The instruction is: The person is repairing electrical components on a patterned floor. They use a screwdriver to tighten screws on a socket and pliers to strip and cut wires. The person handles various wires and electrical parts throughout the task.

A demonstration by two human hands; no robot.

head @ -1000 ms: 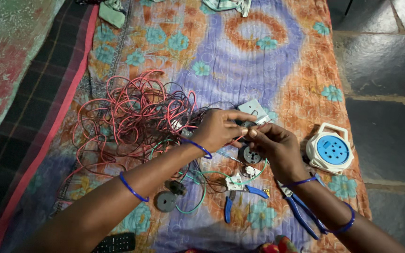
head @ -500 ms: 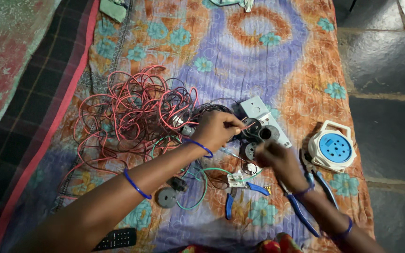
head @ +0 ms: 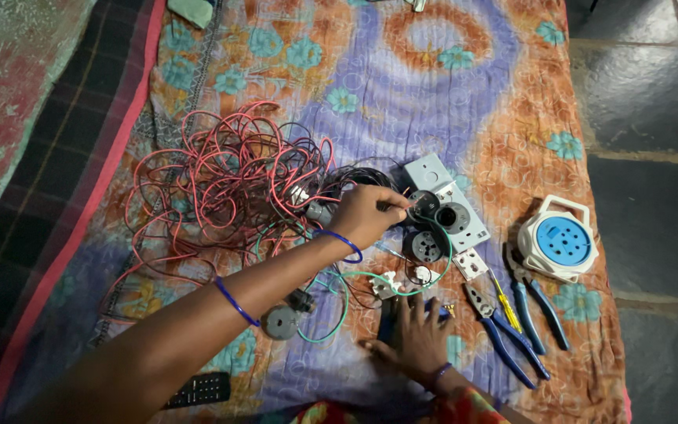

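Note:
My left hand (head: 370, 216) reaches across the cloth and pinches the edge of a black round fitting (head: 424, 204) that lies on a grey switch plate (head: 442, 188). Two more round black fittings (head: 425, 246) sit on and beside the plate. My right hand (head: 419, 339) lies flat near the front edge, fingers spread, on top of a blue-handled tool (head: 388, 320) that is mostly hidden. A green wire (head: 337, 314) loops between the two hands.
A big tangle of red and black wires (head: 229, 180) covers the left of the patterned cloth (head: 449, 86). Blue-handled pliers (head: 512, 338), a yellow screwdriver (head: 504, 302) and a white-and-blue cable reel (head: 556, 243) lie right. A grey disc (head: 280, 323) and remote control (head: 198, 389) lie near front.
My right hand has left the switch plate and dropped down to the front of the cloth, landing flat on the blue-handled tool. My left hand stays at the black fitting.

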